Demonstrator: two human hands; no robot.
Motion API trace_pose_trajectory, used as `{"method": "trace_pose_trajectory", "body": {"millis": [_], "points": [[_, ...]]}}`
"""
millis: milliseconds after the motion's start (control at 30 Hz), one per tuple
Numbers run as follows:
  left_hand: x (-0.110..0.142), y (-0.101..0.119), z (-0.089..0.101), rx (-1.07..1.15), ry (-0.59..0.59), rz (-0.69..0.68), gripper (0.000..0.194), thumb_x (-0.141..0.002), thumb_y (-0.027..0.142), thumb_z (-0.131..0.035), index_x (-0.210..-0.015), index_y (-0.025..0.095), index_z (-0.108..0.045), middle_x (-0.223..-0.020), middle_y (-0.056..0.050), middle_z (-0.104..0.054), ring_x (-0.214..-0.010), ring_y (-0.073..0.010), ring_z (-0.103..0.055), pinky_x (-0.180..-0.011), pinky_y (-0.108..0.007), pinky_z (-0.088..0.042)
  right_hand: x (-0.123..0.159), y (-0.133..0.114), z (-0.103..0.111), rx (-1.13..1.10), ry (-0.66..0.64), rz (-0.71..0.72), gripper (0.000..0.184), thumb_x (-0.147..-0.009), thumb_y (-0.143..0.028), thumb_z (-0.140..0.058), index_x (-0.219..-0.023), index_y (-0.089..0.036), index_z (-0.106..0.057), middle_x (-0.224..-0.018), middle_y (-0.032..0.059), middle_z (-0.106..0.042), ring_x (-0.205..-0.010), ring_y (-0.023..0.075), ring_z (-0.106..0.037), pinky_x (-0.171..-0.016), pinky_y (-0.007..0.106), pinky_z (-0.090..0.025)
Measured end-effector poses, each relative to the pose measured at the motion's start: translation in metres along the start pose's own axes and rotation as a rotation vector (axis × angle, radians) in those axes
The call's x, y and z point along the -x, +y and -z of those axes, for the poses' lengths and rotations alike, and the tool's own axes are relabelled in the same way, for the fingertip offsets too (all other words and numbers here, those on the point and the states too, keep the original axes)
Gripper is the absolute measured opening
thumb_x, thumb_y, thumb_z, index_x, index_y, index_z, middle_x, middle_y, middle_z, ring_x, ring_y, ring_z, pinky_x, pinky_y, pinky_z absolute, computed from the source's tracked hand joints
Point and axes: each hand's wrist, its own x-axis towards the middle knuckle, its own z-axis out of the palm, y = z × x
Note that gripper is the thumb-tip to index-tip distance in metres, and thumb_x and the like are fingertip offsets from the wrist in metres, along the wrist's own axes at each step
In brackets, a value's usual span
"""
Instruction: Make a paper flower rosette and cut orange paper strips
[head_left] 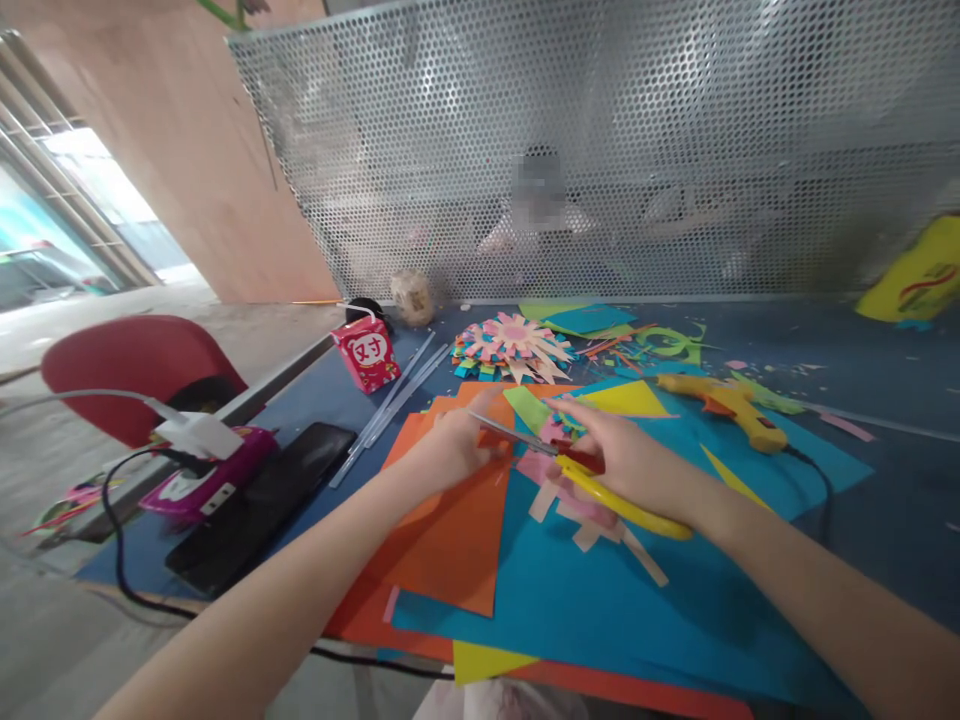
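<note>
My right hand (626, 455) is closed on yellow-handled scissors (622, 500), whose metal blades point left. The blade tips reach over my left hand (457, 445), which is partly open above orange paper (450, 540); its fingers are bent, the thumb lies apart, and I see nothing held in them. A light green paper strip (527, 408) lies between the hands, close to my right fingertips. Beneath the right hand is a pink and cream cut-paper piece (585, 520) with strips sticking out, partly hidden, over blue paper (592, 620).
Layered paper flowers (514, 345) lie behind the hands. A yellow glue gun (727, 405) is at right, with clear glue sticks (394, 405) at left. A red drink carton (367, 353), a black phone (259, 510) and a purple power strip (214, 485) stand left. A perforated metal panel (637, 120) closes the back.
</note>
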Motion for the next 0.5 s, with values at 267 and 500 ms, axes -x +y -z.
{"method": "trace_pose_trajectory", "body": {"millis": [267, 500], "points": [[0.016, 0.006, 0.027, -0.197, -0.258, -0.167, 0.028, -0.08, 0.033, -0.051, -0.106, 0.028, -0.063, -0.128, -0.003, -0.053, -0.096, -0.0227, -0.058, -0.086, -0.034, -0.042, -0.001, -0.003, 0.004, -0.115, -0.074, -0.111, 0.073, -0.072, -0.021, -0.058, -0.137, -0.024, -0.026, -0.082, 0.0016, -0.067, -0.048, 0.0133, -0.059, -0.042, 0.024, -0.044], [0.031, 0.008, 0.018, -0.354, -0.152, -0.297, 0.051, -0.087, 0.026, -0.042, -0.136, 0.018, -0.028, -0.099, -0.007, -0.07, -0.09, -0.0224, -0.062, -0.076, -0.033, -0.046, -0.003, -0.007, 0.004, -0.07, -0.035, -0.051, 0.062, -0.075, -0.021, -0.06, -0.133, -0.017, -0.036, -0.101, 0.0093, -0.067, -0.088, 0.0208, -0.064, -0.069, 0.03, -0.051]]}}
